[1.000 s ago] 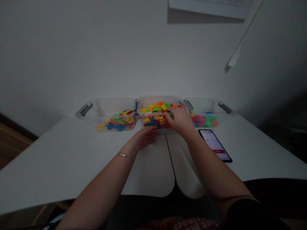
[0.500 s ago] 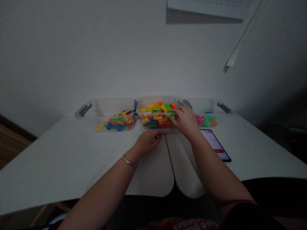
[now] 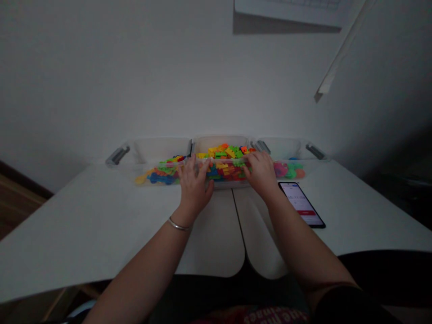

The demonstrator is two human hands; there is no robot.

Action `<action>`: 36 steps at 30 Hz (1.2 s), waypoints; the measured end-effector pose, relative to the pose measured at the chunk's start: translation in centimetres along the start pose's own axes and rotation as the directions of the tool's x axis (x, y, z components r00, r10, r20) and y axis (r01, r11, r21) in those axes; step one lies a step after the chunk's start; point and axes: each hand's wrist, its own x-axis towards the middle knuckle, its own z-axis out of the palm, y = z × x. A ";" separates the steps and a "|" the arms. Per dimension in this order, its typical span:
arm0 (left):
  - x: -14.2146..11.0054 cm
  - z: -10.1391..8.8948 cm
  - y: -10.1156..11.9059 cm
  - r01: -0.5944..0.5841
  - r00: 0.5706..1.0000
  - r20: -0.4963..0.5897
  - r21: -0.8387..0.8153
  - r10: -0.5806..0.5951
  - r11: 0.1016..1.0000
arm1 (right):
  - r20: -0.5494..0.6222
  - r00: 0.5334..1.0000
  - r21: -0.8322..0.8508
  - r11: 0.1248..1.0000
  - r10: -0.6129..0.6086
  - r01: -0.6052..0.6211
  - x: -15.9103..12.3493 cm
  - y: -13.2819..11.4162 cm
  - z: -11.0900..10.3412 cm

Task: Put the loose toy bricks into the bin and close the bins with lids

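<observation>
A clear plastic bin (image 3: 221,183) full of colourful toy building bricks (image 3: 224,153) stands in the middle, against the wall. My left hand (image 3: 195,186), with a silver bangle at its wrist, reaches up at the bin's front left corner. Its fingers are spread and hold nothing I can see; the fingertips lie at the rim. At the front right corner, my right hand (image 3: 262,174) has bent fingers over the rim and the thumb in front of the wall. No brick shows in it.
A clear bin (image 3: 162,148) of colourful plastic pieces stands at left, another bin (image 3: 281,148) at right; both have grey handles. A phone (image 3: 302,204) with a lit screen lies on the white table (image 3: 101,216). Paper (image 3: 290,11) hangs on the wall.
My left hand has risen from the table below the bin to its front left corner, fingers spreading. My right hand has shifted slightly right; the green piece near its fingers no longer shows there.
</observation>
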 end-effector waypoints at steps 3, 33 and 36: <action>0.2 0.0 -0.1 -0.010 1.000 -0.011 -0.014 0.010 1.000 | -0.019 1.000 0.016 1.000 0.021 -0.021 0.1 0.1 0.3; -5.7 -10.4 4.8 0.028 0.997 -0.066 -0.217 -0.044 0.976 | -0.034 0.998 0.172 0.984 -0.046 0.051 -10.0 -5.8 -10.9; -7.0 -11.2 4.9 0.057 0.998 -0.018 -0.204 -0.062 0.977 | -0.002 0.997 0.212 0.975 -0.071 0.070 -11.1 -6.2 -11.2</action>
